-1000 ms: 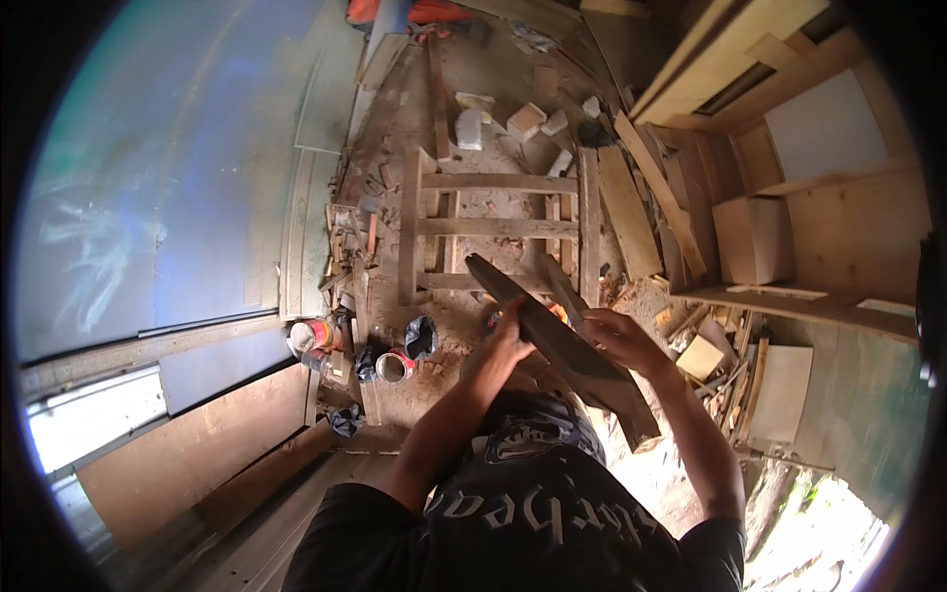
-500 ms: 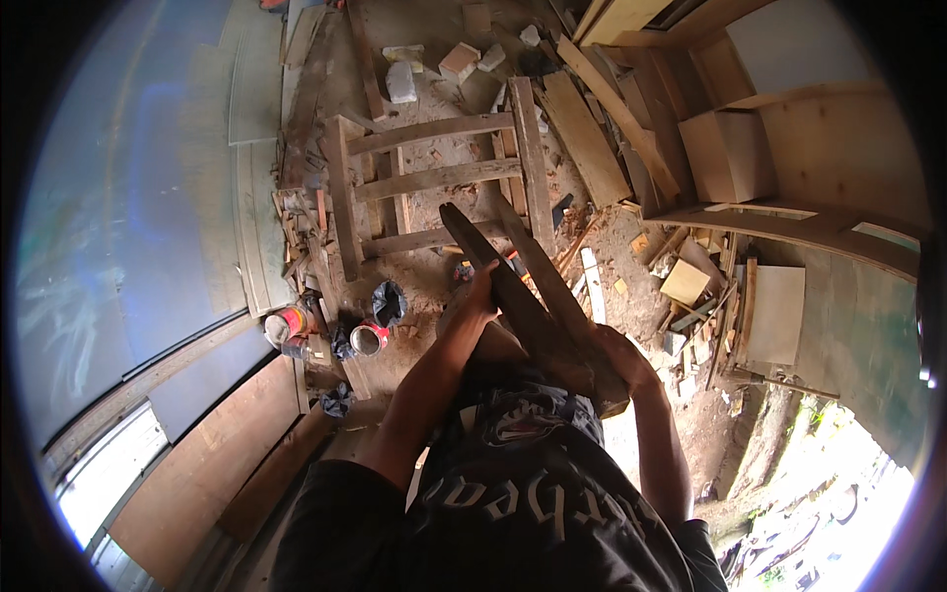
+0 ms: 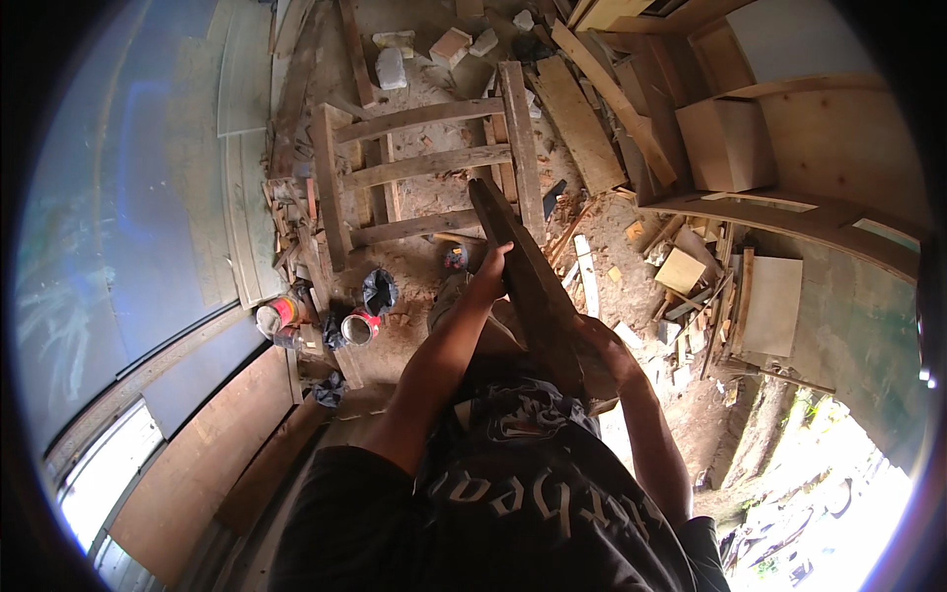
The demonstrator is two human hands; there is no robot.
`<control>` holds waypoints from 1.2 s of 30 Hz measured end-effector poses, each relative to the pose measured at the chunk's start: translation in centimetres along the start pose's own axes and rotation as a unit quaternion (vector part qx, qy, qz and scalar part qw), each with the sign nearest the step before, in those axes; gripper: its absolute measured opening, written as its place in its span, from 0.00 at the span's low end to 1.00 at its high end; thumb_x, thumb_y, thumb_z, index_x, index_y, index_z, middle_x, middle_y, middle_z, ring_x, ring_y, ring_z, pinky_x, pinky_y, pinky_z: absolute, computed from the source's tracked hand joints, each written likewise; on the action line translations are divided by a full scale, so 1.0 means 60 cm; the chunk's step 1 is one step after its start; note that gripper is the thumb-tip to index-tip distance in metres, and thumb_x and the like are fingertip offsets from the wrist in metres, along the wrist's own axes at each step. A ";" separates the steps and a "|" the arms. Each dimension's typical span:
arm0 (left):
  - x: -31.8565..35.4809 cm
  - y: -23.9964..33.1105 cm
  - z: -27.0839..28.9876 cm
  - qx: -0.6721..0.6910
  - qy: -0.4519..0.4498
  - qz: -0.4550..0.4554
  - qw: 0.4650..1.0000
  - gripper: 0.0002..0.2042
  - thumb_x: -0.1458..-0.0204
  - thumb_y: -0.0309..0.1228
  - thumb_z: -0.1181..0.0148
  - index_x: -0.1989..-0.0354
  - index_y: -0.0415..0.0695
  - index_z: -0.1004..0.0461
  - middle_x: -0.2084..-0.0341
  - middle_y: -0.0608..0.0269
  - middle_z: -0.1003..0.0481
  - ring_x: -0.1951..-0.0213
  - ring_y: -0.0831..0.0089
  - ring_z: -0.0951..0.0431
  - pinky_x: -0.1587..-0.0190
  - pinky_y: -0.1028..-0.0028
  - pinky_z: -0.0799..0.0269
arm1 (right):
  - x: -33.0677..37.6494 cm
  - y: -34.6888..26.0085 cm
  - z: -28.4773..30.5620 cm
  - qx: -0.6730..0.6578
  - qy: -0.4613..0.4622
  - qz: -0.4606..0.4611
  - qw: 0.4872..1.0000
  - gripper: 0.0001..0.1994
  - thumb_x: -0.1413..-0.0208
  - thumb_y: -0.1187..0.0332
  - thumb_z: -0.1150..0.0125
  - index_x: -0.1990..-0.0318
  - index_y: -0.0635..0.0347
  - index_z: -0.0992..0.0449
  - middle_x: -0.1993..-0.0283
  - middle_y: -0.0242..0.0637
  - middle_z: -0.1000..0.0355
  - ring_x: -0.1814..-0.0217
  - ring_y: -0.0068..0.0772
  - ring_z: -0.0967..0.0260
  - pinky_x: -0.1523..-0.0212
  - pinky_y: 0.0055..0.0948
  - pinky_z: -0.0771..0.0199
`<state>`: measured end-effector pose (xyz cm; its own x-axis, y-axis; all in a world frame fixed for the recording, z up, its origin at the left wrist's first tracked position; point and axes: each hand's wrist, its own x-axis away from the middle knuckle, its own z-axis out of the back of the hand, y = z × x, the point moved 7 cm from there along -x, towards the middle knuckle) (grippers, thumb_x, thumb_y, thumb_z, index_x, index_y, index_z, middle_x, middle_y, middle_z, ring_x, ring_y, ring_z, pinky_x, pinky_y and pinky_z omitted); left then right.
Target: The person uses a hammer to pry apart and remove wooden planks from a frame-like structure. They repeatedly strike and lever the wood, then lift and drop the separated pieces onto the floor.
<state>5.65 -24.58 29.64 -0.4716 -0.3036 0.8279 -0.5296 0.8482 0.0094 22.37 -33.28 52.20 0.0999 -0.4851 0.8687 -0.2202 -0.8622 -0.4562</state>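
A long, dark, rough wooden board [image 3: 531, 286] slants up and away in front of my body, its near end close to my waist. My left hand [image 3: 493, 272] grips its left side, partway along. Lower down, near the thicker end, my right hand [image 3: 602, 351] is wrapped round the right side; some of its fingers are hidden. Beyond the board's far tip lies a wooden frame [image 3: 429, 171] with two side posts and several crosspieces. From this angle, I cannot tell if a second board lies behind the held one.
Left of my feet stand a red open can [image 3: 359, 327] and a black plastic bag [image 3: 380, 292]. Wood scraps [image 3: 681, 271] are piled on the right, below plywood shelving [image 3: 725, 148]. Pale blocks [image 3: 392, 69] lie far off, and a large blue-grey panel [image 3: 148, 197] lines the left.
The board has swung upright and turned, its far tip moving right and slightly up. The second wooden length beside it, visible before, no longer shows apart. Both hands keep their grip.
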 end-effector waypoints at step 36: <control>-0.154 -0.050 0.010 -0.003 0.144 -0.137 0.980 0.30 0.40 0.58 0.55 0.47 0.42 0.28 0.58 0.51 0.23 0.59 0.56 0.21 0.52 0.56 0.27 | 0.034 -0.115 -0.090 0.374 -0.121 0.136 0.909 0.37 0.45 0.74 0.38 0.29 0.69 0.48 0.34 0.51 0.36 0.32 0.32 0.40 0.33 0.29 0.43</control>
<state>11.17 -24.55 21.62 -0.0934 -0.3866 0.9175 -0.6045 0.7543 0.2563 18.88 -27.54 58.18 0.3706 -0.6357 0.6771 0.4443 -0.5189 -0.7303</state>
